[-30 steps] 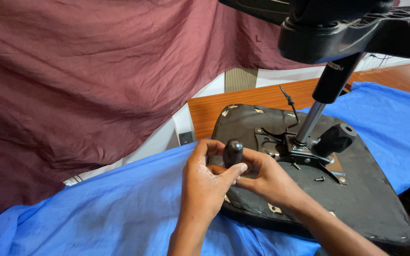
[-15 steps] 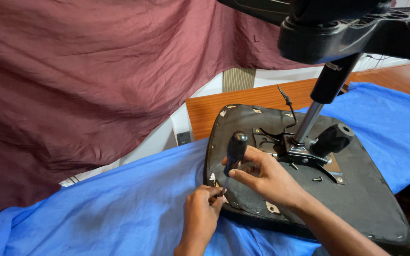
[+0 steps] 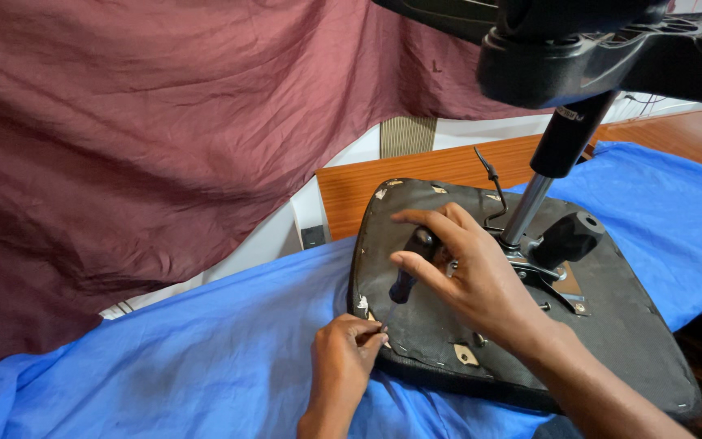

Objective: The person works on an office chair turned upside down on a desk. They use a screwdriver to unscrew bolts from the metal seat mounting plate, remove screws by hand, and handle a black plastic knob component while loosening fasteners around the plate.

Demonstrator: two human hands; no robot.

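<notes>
Two hands worked apart: right hand (image 3: 481, 280) wrapped the black lever (image 3: 413, 264), angled toward seven o'clock, left hand (image 3: 343, 362) pinched the seat (image 3: 611, 325) edge.

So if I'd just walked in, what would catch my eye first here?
Probably the upturned black chair seat lying on bright blue cloth, its metal post and wheeled base sticking up at top right. The right hand grips a black lever on the seat's underside, while the left hand pinches at the seat's near edge. A big maroon cloth hangs behind.
</notes>
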